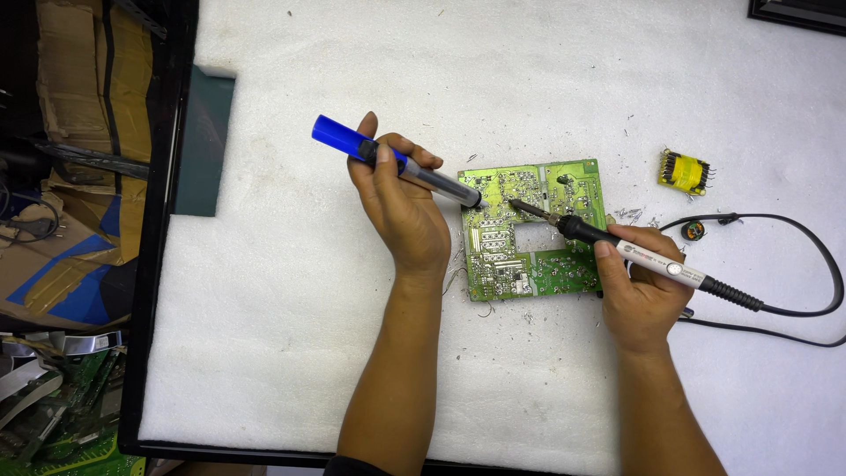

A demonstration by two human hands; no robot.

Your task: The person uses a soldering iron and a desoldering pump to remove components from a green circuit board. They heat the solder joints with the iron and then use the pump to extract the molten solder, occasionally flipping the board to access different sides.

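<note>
The circuit board [533,229] lies on the white surface [291,291], one yellow part [685,171] already off to the right. My left hand [401,207] grips the solder sucker [397,163], my right hand [639,286] the soldering iron [617,247]; both tips meet on a joint.

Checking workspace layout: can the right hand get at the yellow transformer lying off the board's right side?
Probably yes, once freed. The yellow transformer lies in the open on white foam, nothing between, but the right hand grips the soldering iron.

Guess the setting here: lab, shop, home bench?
Likely an electronics repair bench: green circuit board on white foam padding, soldering iron in the right hand, desoldering pump in the left hand.
</note>
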